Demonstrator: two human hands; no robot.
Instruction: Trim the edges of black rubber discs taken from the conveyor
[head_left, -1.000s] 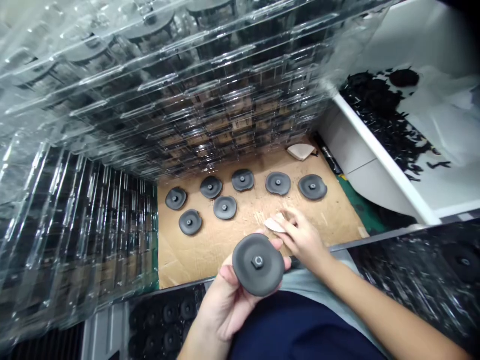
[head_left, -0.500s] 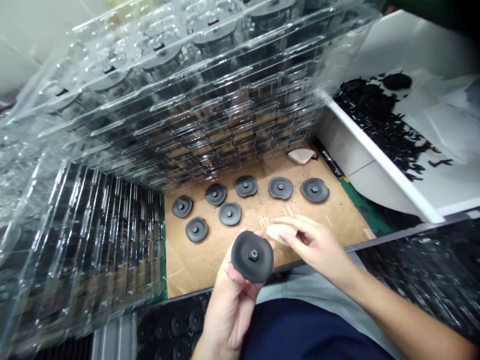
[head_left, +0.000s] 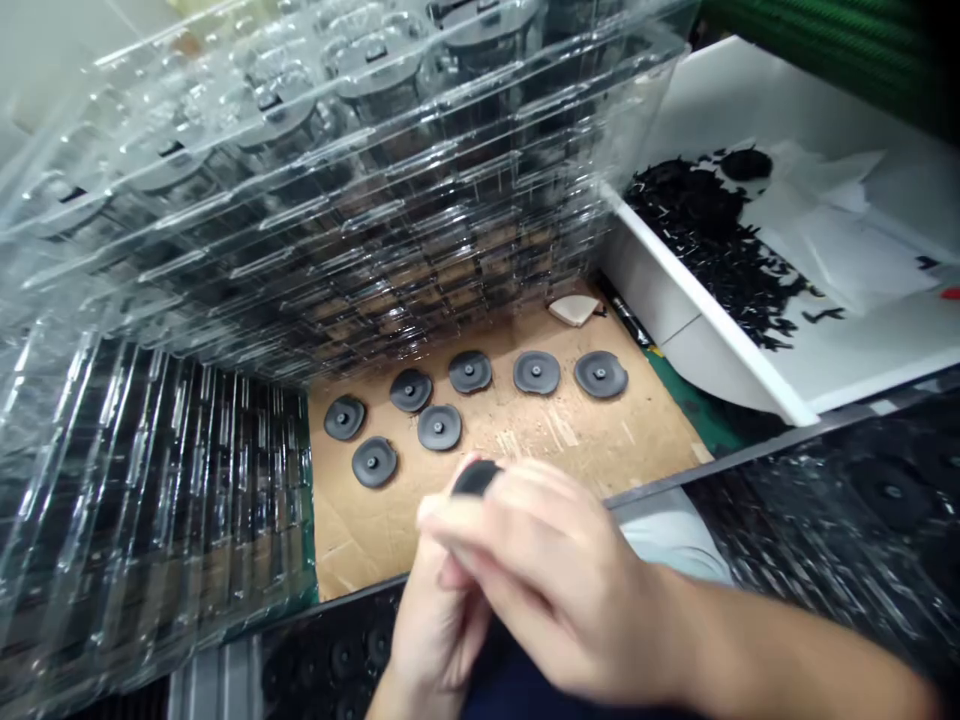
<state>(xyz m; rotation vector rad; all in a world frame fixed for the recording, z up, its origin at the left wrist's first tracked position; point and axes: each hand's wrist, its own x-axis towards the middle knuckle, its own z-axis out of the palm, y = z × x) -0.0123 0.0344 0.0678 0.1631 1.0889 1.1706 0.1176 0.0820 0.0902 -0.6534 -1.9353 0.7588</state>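
Observation:
My left hand is closed around a round black rubber disc, held low in front of the cardboard. Only the disc's upper edge shows, since my right hand lies over the rest. The right hand is closed, blurred by motion, with its fingertips against the disc. The pale, cream-coloured pad it held a moment before is mostly hidden by its fingers. Several similar black discs, one of them a disc with a small raised centre, lie in two loose rows on the cardboard sheet.
Tall stacks of clear plastic trays wall off the back and left. On the right, a white bin holds a heap of small black scraps. A cream wedge and a black marker-like stick lie near the back right corner.
My right hand has moved left and down onto the disc in my left hand, covering most of it. The view has shifted slightly; the discs on the cardboard lie as before.

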